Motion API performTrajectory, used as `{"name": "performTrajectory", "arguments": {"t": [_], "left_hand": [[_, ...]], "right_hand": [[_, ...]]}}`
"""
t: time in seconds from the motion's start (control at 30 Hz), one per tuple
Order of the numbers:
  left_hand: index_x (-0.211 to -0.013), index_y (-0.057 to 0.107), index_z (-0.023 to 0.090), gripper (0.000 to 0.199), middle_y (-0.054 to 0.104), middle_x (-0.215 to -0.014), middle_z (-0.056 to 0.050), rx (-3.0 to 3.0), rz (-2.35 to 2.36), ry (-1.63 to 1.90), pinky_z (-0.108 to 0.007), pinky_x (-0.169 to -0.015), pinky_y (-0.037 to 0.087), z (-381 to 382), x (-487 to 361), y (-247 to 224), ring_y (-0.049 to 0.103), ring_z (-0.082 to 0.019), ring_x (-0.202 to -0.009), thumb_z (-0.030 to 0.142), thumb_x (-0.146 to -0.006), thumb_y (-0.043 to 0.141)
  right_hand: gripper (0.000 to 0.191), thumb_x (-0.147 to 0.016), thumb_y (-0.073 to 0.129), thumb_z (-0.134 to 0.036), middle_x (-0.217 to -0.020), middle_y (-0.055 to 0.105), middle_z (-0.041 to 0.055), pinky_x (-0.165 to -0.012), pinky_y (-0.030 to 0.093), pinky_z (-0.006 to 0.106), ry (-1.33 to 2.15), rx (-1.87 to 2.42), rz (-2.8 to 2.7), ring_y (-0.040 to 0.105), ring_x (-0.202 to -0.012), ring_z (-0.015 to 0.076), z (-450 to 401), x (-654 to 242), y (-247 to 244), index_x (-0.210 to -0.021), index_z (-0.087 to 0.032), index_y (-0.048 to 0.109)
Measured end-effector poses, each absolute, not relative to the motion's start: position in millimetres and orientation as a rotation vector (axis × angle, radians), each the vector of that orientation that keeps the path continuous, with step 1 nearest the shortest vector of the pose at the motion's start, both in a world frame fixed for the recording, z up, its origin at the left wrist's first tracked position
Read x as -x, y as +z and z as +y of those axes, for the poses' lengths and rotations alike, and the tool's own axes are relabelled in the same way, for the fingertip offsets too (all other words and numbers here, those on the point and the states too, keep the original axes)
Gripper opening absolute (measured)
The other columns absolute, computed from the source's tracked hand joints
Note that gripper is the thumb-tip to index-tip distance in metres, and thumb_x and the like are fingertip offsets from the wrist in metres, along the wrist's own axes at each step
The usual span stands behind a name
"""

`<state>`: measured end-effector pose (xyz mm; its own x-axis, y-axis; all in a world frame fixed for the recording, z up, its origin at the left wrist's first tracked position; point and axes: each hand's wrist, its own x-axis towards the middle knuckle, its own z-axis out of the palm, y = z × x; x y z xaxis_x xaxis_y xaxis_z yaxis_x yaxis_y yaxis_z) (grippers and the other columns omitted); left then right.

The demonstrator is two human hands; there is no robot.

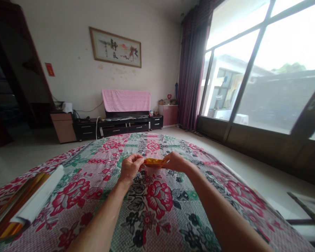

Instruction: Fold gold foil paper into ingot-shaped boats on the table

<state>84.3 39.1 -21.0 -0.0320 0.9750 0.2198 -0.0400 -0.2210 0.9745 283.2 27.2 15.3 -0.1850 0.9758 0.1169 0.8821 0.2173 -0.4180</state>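
Observation:
A small folded piece of shiny gold foil paper point(154, 162) is stretched between my two hands above the flowered cloth. My left hand point(131, 166) pinches its left end between thumb and fingers. At its right end, my right hand point(175, 162) is closed on the foil, with some fingertips hidden behind it. Both forearms reach forward from the bottom edge of the view.
The flowered cloth point(99, 175) covers a round table. At the left lies a stack of gold and white sheets point(34, 199). Beyond the table stand a low black cabinet point(115, 128) and a pink-covered television point(126, 100). Windows are at the right.

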Motion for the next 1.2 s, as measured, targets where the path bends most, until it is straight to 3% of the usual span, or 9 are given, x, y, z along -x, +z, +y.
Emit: {"name": "performTrajectory", "arguments": {"t": [0.27, 0.37, 0.53, 0.87, 1.03, 1.2], "left_hand": [[-0.071, 0.059, 0.015, 0.018, 0.056, -0.052, 0.004, -1.36, 1.124, 1.444, -0.019, -0.043, 0.039, 39, -89, -22, 0.053, -0.011, -0.046, 0.031, -0.063, 0.061], [-0.072, 0.06, 0.015, 0.019, 0.055, -0.051, 0.003, -1.438, 1.19, 1.456, -0.019, -0.043, 0.038, 43, -88, -28, 0.053, -0.011, -0.045, 0.033, -0.064, 0.059], [-0.071, 0.064, 0.017, 0.02, 0.056, -0.052, 0.004, -1.559, 1.343, 1.518, -0.02, -0.049, 0.039, 50, -87, -36, 0.052, -0.011, -0.048, 0.035, -0.064, 0.057], [-0.067, 0.066, 0.019, 0.017, 0.06, -0.053, 0.003, -1.629, 1.472, 1.463, -0.02, -0.053, 0.039, 55, -84, -41, 0.054, -0.012, -0.052, 0.032, -0.062, 0.057], [-0.068, 0.066, 0.02, 0.017, 0.059, -0.051, 0.004, -1.681, 1.499, 1.417, -0.021, -0.053, 0.039, 56, -84, -42, 0.054, -0.012, -0.051, 0.032, -0.063, 0.056], [-0.075, 0.067, 0.021, 0.019, 0.063, -0.056, 0.003, -1.705, 1.49, 1.373, -0.021, -0.054, 0.04, 53, -85, -38, 0.056, -0.013, -0.053, 0.031, -0.065, 0.054]], "right_hand": [[0.029, -0.068, 0.059, -0.042, -0.047, 0.055, -0.0016, -0.04, 0.026, 0.019, 0.369, 1.709, -2.148, 0.039, -0.043, 0.0075, 26, -282, 17, -0.072, -0.017, 0.074], [0.023, -0.067, 0.06, -0.035, -0.049, 0.058, -0.0007, -0.041, 0.027, 0.019, 0.414, 1.725, -2.119, 0.043, -0.045, 0.0086, 25, -282, 17, -0.073, -0.017, 0.074], [0.019, -0.064, 0.057, -0.02, -0.053, 0.061, -0.0016, -0.042, 0.03, 0.017, 0.575, 1.712, -2.092, 0.048, -0.048, 0.0086, 27, -283, 16, -0.074, -0.019, 0.073], [0.016, -0.064, 0.056, -0.016, -0.057, 0.059, -0.0007, -0.051, 0.04, 0.019, 1.096, 1.49, -1.882, 0.049, -0.053, 0.0083, 33, -294, 5, -0.069, -0.018, 0.071], [0.022, -0.065, 0.061, -0.018, -0.064, 0.061, -0.0021, -0.058, 0.041, 0.02, 1.308, 1.221, -1.819, 0.049, -0.057, 0.0077, 32, -298, 4, -0.083, -0.021, 0.072], [0.026, -0.07, 0.063, -0.024, -0.069, 0.063, -0.0014, -0.057, 0.041, 0.021, 1.234, 1.192, -1.869, 0.049, -0.059, 0.0081, 34, -299, 3, -0.094, -0.023, 0.07]]}}
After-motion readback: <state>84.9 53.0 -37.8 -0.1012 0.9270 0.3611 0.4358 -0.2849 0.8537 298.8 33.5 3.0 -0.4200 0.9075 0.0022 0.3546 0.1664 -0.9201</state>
